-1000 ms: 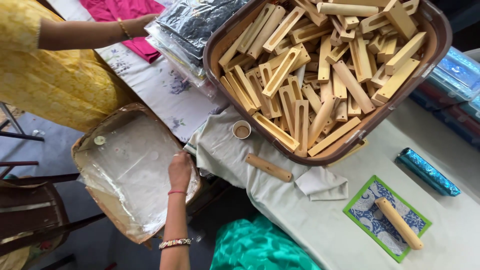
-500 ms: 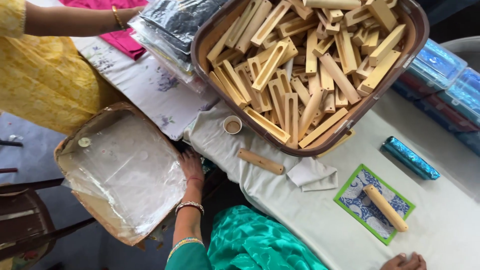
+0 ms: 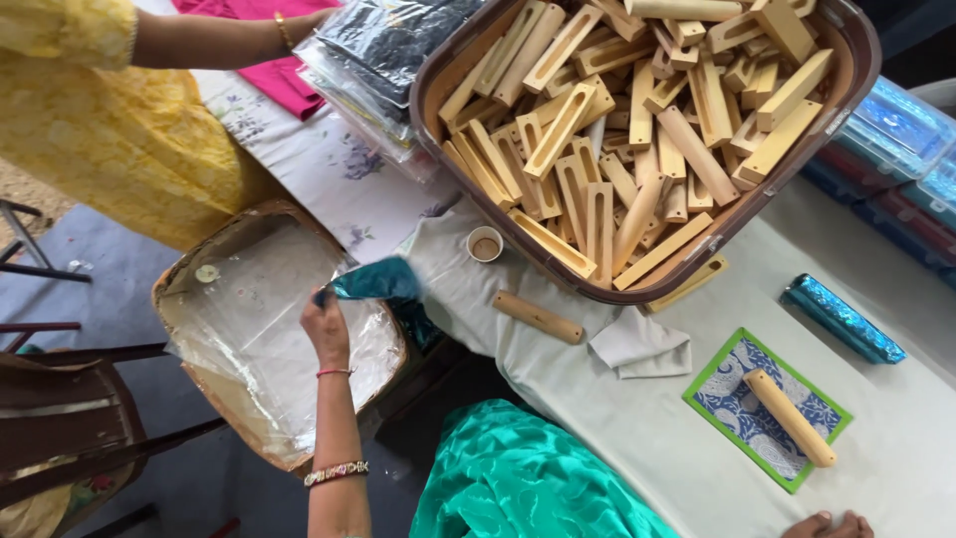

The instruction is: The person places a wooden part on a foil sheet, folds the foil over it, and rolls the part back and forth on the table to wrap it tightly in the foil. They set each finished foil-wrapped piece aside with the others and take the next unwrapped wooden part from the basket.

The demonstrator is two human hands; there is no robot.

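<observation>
At the far left a dark chair (image 3: 70, 418) stood on the floor. Above it a co-worker in yellow (image 3: 100, 120) reached an arm rightward across the top of the view toward a pink cloth (image 3: 289, 85).

Next came a basket (image 3: 199, 399) lined with clear plastic, beside the desk's left edge. The left hand (image 3: 327, 324) was raised over the basket, forearm running straight up from the bottom of the view, with bangles at the wrist. Its fingers were pinched shut on the corner of a teal foil (image 3: 383, 282), which hung out to the right over the basket's rim, next to the desk's corner.

On the desk (image 3: 647, 428), covered in pale cloth, a small cup (image 3: 485, 243) stood near the corner. Just right of it lay a wooden stick (image 3: 538, 317), then a folded cloth (image 3: 637, 349). Behind them sat a big brown tray (image 3: 438, 70) heaped with slotted wooden blocks (image 3: 637, 130).

Farther right a second stick (image 3: 792, 416) lay across a blue patterned sheet (image 3: 737, 389), with a wrapped teal bar (image 3: 841, 319) beyond it.

At the bottom right edge only the fingertips of the right hand (image 3: 827, 524) showed, resting on the desk; whether it was wide or closed could not be told.
</observation>
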